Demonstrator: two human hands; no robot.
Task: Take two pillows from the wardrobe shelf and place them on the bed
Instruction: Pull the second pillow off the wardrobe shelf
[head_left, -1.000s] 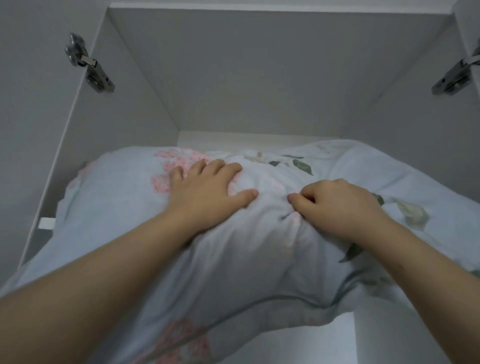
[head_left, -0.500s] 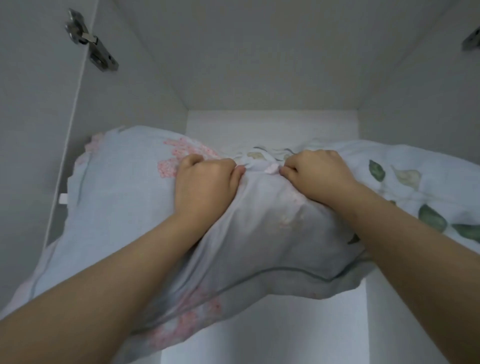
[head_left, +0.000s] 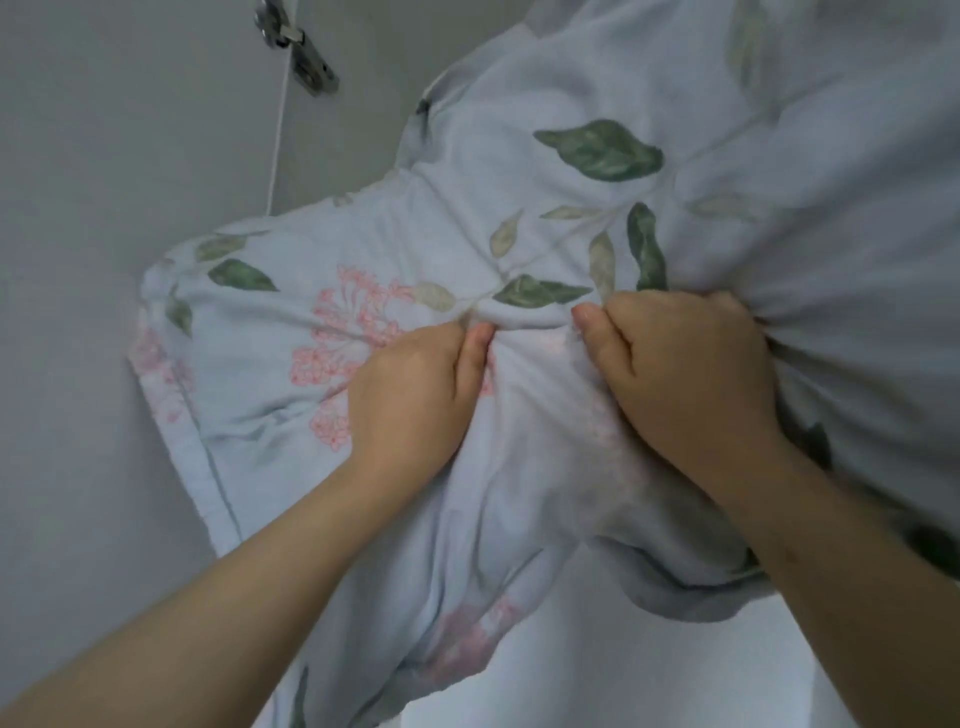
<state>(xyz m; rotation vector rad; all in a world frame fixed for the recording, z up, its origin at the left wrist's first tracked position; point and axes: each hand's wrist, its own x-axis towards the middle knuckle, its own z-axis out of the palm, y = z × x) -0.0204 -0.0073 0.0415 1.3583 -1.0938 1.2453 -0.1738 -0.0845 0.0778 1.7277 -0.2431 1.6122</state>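
Against grey wardrobe wall (head_left: 104, 218), below door hinge (head_left: 307, 58): gripping floral pillow (head_left: 467, 218) with left hand (head_left: 410, 397) and right hand (head_left: 685, 374), fists side by side, fabric bunched.

A plain pale-grey wardrobe panel (head_left: 130, 156) fills the left side. A metal hinge (head_left: 306, 57) sits near its top, above a thin vertical edge (head_left: 275, 150). A brighter white surface (head_left: 623, 686) shows at the bottom. Light is soft and even.
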